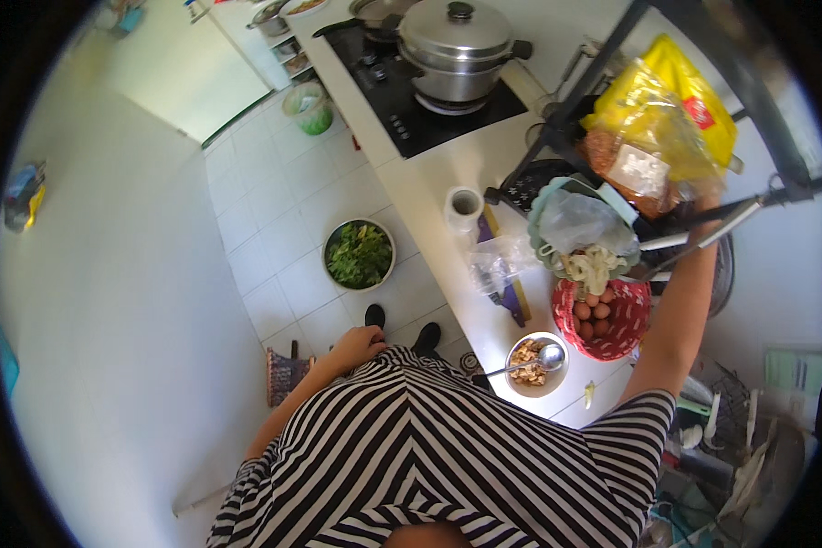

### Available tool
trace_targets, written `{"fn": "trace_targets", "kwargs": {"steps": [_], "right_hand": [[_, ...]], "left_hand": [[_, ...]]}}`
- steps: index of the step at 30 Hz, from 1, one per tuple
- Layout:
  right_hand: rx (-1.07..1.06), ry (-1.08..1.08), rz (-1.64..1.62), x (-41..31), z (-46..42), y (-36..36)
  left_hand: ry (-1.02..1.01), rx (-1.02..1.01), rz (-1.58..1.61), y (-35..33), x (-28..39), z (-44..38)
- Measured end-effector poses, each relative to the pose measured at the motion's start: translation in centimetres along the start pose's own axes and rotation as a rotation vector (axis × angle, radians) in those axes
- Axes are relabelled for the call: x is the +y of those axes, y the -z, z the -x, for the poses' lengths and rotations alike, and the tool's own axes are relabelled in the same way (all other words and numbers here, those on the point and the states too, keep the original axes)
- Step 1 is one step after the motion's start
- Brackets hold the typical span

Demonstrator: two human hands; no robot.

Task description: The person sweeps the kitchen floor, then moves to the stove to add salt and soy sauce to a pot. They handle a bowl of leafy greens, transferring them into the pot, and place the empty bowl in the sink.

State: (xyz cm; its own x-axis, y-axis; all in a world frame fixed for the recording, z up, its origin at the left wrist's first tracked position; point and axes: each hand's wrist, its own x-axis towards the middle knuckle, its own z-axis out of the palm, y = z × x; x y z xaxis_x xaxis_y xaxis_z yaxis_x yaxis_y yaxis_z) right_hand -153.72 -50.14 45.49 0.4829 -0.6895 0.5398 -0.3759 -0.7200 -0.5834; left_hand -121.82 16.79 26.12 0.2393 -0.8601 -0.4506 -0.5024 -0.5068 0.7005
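Observation:
My left hand [356, 348] rests against the front of my striped shirt, its fingers loosely curled and nothing seen in them. My right arm reaches up to a black metal rack; the right hand [707, 195] is at the clear plastic bag [692, 161], largely hidden by it, so its grip cannot be made out. Beside that bag lie a yellow bag [664, 58] and a reddish-brown packed food [599, 147]. Below the rack, a red patterned basket [633, 318] holds several brown eggs [601, 311]. Near the counter's edge a white bowl [563, 383] holds brown food pieces and a metal spoon [551, 357].
A lidded steel pot [455, 75] stands on the black cooktop [411, 130]. Plastic bags fill a green scalloped container [538, 233]. On the counter stands a plastic bag roll [464, 205]. A bowl of leafy greens [358, 255] and a bin [308, 109] are on the tiled floor.

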Motion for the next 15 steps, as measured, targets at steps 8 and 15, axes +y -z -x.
{"fn": "trace_targets", "kwargs": {"steps": [8, 15], "right_hand": [[0.058, -0.049, -0.167, 0.5, 0.9, 0.7], [0.179, -0.106, -0.253, -1.4, 5.2, 4.5]], "left_hand": [[0.106, -0.099, -0.087, 1.7, -1.2, 0.2], [0.096, -0.148, -0.091, 5.2, -3.9, -1.0]]}}
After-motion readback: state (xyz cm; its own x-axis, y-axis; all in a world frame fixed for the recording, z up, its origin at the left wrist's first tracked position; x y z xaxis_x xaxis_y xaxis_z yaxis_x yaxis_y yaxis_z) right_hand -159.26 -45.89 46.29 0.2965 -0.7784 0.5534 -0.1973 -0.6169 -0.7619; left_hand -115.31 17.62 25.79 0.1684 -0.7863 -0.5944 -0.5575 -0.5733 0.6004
